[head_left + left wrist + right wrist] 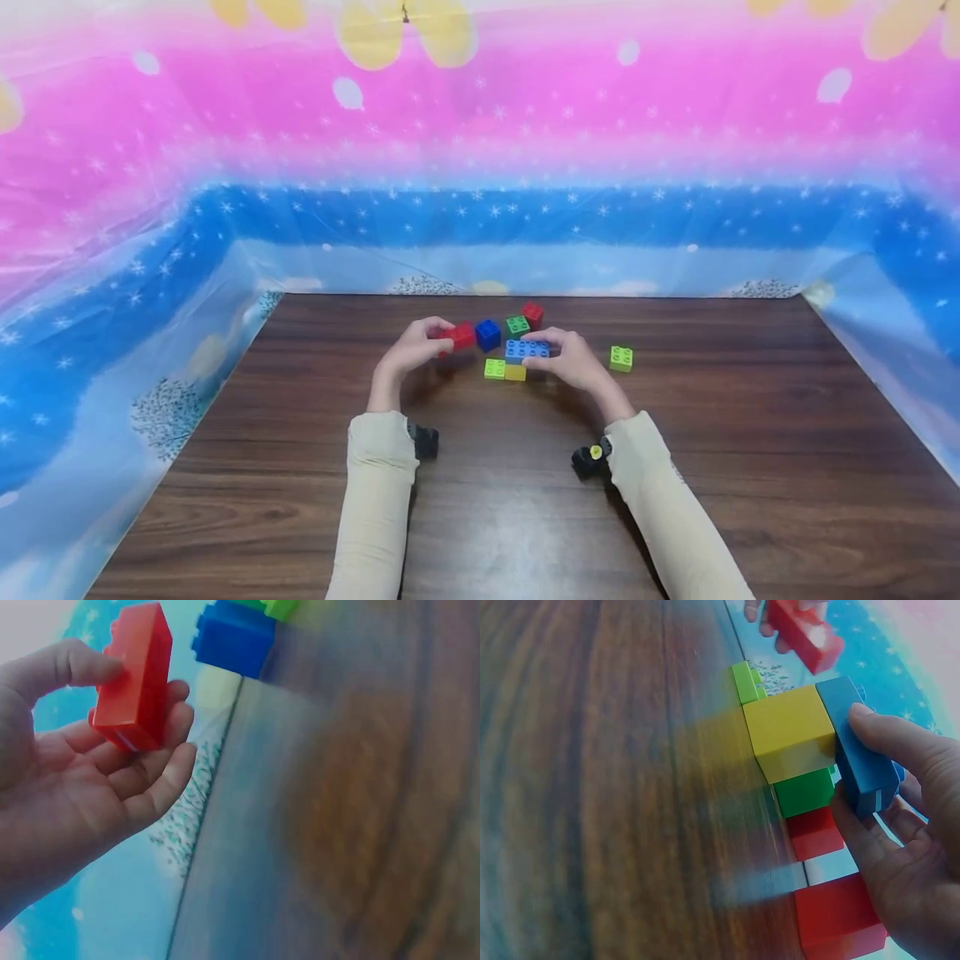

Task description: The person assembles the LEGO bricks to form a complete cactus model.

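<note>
My left hand (411, 346) pinches a long red brick (135, 675) between thumb and fingers, held above the tabletop. My right hand (573, 360) grips a long light blue brick (527, 349) by its right end, thumb on the near side. Directly under the light blue brick is a yellow brick (789, 735), and the two faces meet in the right wrist view. Left of the yellow brick lies a low lime brick (494, 368). A dark blue brick (488, 335) stands between the two hands, just right of the red one.
Behind the light blue brick are a green brick (517, 325) and another red brick (533, 313). Another lime brick (621, 359) lies right of my right hand. The wooden table (510, 517) ends at a patterned cloth (525, 217) at the back and sides.
</note>
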Demonstrator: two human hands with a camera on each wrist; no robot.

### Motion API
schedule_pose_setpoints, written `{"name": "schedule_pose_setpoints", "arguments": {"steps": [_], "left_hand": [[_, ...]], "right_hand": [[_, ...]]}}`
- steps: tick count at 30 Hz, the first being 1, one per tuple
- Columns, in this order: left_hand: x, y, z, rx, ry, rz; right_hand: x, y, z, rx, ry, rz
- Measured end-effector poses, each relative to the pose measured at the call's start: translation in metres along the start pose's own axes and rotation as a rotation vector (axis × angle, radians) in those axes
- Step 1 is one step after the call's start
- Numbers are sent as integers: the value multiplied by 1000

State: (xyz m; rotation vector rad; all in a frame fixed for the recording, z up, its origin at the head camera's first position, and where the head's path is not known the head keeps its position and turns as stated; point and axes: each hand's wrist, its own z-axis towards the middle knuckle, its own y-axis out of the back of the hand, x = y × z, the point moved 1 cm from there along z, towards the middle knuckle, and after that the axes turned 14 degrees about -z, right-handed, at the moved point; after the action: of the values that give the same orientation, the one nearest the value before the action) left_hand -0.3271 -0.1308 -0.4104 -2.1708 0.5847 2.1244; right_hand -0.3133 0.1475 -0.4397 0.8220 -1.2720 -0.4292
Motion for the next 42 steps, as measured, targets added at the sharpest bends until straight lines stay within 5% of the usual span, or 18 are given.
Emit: {"name": "schedule_pose_setpoints", "arguments": {"steps": [20, 42], "left_hand": [[-22, -40, 3, 145, -86, 1], [-26, -54, 5, 141, -121, 51]], "right_hand": [[-8, 7, -8, 10, -40, 34], [-5, 8, -7, 28, -33, 50]]}}
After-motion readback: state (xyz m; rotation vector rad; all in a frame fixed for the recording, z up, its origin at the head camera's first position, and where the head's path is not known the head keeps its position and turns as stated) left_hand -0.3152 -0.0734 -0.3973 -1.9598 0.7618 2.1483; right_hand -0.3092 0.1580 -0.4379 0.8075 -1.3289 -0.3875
